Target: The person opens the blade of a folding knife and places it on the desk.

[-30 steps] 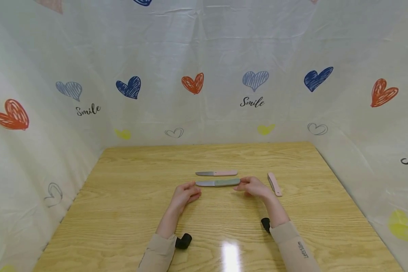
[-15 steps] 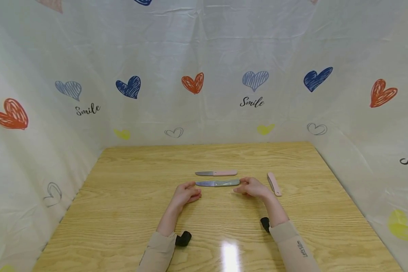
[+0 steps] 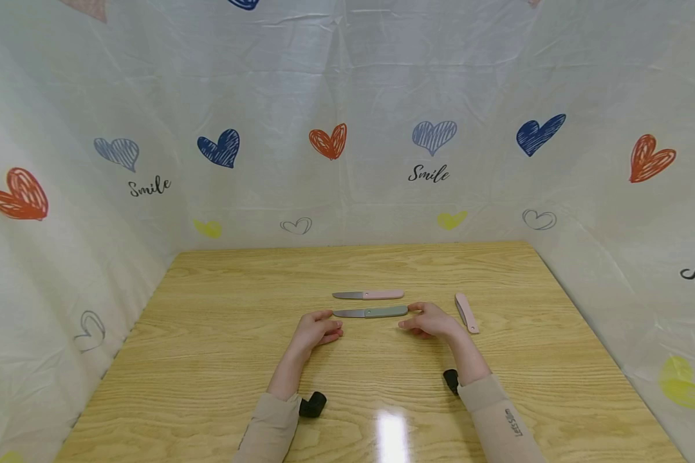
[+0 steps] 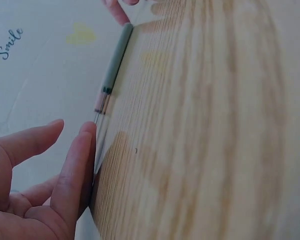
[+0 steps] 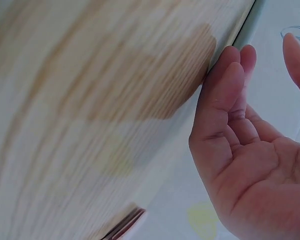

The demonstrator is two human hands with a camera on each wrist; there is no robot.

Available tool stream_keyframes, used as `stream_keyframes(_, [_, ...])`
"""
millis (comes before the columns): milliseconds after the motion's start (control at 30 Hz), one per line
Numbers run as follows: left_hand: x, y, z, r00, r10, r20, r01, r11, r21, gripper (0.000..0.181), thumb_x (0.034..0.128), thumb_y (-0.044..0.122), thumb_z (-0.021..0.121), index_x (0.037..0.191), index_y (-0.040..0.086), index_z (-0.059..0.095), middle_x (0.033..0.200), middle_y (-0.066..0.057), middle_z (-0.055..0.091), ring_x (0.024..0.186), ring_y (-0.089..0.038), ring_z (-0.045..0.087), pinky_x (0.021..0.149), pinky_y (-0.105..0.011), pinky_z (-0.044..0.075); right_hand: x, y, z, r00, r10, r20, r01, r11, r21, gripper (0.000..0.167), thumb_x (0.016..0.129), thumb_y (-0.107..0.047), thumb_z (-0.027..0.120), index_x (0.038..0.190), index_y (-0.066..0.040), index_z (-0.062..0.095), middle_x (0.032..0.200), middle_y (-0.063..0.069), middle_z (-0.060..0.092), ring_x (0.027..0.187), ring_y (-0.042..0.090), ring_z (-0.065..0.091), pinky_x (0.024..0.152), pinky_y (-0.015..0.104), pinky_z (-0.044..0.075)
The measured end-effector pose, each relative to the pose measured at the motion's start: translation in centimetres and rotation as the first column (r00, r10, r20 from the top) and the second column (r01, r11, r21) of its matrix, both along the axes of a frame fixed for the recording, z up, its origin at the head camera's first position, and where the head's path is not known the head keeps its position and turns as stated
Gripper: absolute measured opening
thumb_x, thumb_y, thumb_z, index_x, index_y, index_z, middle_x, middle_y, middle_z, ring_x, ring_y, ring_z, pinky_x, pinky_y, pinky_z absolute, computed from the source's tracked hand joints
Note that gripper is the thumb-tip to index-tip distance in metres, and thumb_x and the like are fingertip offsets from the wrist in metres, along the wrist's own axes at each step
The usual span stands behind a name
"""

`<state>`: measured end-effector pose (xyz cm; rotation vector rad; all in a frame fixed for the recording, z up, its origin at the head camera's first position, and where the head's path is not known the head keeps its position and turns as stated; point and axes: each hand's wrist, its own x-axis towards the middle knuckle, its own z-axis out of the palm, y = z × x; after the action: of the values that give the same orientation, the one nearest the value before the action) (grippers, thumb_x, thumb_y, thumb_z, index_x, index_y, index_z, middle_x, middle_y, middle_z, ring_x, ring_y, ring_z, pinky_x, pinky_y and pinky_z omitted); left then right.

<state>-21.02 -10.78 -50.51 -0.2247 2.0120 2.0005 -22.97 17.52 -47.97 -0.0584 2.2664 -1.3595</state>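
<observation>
A folding knife with a green handle lies unfolded on the table, blade to the left. My left hand is at the blade's tip, its fingertips touching or almost touching it. At the handle's far end, the fingertips of my right hand touch the butt. Neither hand grips the knife; in both wrist views the thumbs stand away from the fingers. Just behind lies a pink-handled folding knife, also unfolded and roughly parallel to the green one. Right of my right hand is a folded pink knife, set at a slant.
The wooden table reaches back to a white curtain printed with hearts, which also hangs along both sides. Black wrist-camera mounts stick out from the sleeves just above the table. Light glares on the tabletop near the front.
The green knife has shifted very slightly left and turned a little, its handle end coming nearer to me, so it lies straighter beside the pink knife. Both hands have barely moved.
</observation>
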Motion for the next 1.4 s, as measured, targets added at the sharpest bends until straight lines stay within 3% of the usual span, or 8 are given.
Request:
stream_keyframes(233, [0.0, 0.0, 0.2, 1.000, -0.009, -0.001, 0.009, 1.000, -0.007, 0.058, 0.0932, 0.002, 0.062, 0.142, -0.016, 0.035, 0.115, -0.029, 0.064, 0.084, -0.019, 0.070, 0.078, -0.031, 0.060, 0.1, 0.0, 0.2, 1.000, -0.017, -0.007, 0.017, 1.000, 0.003, 0.067, 0.091, -0.014, 0.069, 0.141, 0.014, 0.036, 0.104, 0.018, 0.064, 0.088, 0.023, 0.062, 0.075, 0.037, 0.055])
stream_keyframes(533, [0.0, 0.0, -0.1, 1.000, -0.010, -0.018, 0.009, 0.999, -0.053, 0.060, 0.0918, 0.004, 0.064, 0.142, -0.013, 0.037, 0.106, -0.025, 0.067, 0.083, -0.020, 0.068, 0.079, -0.036, 0.060, 0.2, -0.3, 0.1, 0.999, -0.023, -0.029, 0.021, 0.999, -0.042, 0.066, 0.091, -0.015, 0.068, 0.143, 0.012, 0.036, 0.098, 0.014, 0.066, 0.085, 0.023, 0.061, 0.071, 0.034, 0.052])
stream_keyframes(733, [0.2, 0.1, 0.3, 1.000, 0.000, -0.022, -0.002, 0.997, -0.081, 0.058, 0.0904, 0.006, 0.066, 0.142, -0.008, 0.042, 0.101, -0.020, 0.069, 0.081, -0.019, 0.068, 0.075, -0.034, 0.060, 0.1, -0.3, -0.2, 0.997, -0.012, -0.070, 0.006, 0.997, -0.083, 0.065, 0.092, -0.013, 0.066, 0.144, 0.011, 0.036, 0.099, 0.015, 0.065, 0.090, 0.024, 0.061, 0.078, 0.035, 0.051])
stream_keyframes(967, [0.4, 0.3, 1.1, 0.998, 0.022, -0.052, -0.026, 0.996, -0.082, 0.054, 0.0895, 0.003, 0.065, 0.139, -0.008, 0.046, 0.097, -0.015, 0.070, 0.085, -0.022, 0.068, 0.075, -0.034, 0.060, 0.1, -0.3, -0.2, 0.993, -0.022, -0.119, 0.005, 0.991, -0.137, 0.059, 0.095, -0.010, 0.062, 0.143, 0.011, 0.037, 0.096, 0.019, 0.064, 0.076, 0.023, 0.055, 0.065, 0.031, 0.045])
stream_keyframes(1167, [0.8, 1.2, 2.4, 0.991, 0.002, -0.134, -0.015, 0.995, -0.101, 0.050, 0.0899, 0.000, 0.062, 0.137, -0.010, 0.048, 0.097, -0.020, 0.069, 0.088, -0.030, 0.068, 0.080, -0.043, 0.059, 0.9, 0.1, 0.6, 0.985, -0.060, -0.161, 0.033, 0.985, -0.167, 0.057, 0.096, -0.011, 0.061, 0.143, 0.011, 0.038, 0.104, 0.025, 0.063, 0.086, 0.031, 0.062, 0.076, 0.041, 0.054])
stream_keyframes(1300, [0.9, 2.4, 3.0, 0.981, -0.029, -0.191, 0.013, 0.996, -0.085, 0.046, 0.0915, -0.002, 0.059, 0.135, -0.013, 0.047, 0.098, -0.028, 0.067, 0.091, -0.036, 0.068, 0.084, -0.050, 0.056, 1.4, 0.8, 1.5, 0.978, -0.068, -0.196, 0.036, 0.986, -0.164, 0.055, 0.098, -0.010, 0.058, 0.143, 0.012, 0.036, 0.106, 0.026, 0.061, 0.095, 0.039, 0.061, 0.085, 0.049, 0.053])
stream_keyframes(1400, [0.7, 3.6, 3.2, 0.979, -0.050, -0.196, 0.037, 0.997, -0.070, 0.045, 0.0934, 0.000, 0.058, 0.135, -0.012, 0.047, 0.102, -0.029, 0.067, 0.092, -0.035, 0.068, 0.087, -0.052, 0.055, 1.6, 1.4, 2.1, 0.976, -0.083, -0.204, 0.051, 0.987, -0.155, 0.055, 0.098, -0.011, 0.057, 0.144, 0.010, 0.035, 0.107, 0.026, 0.060, 0.101, 0.041, 0.059, 0.090, 0.052, 0.051])
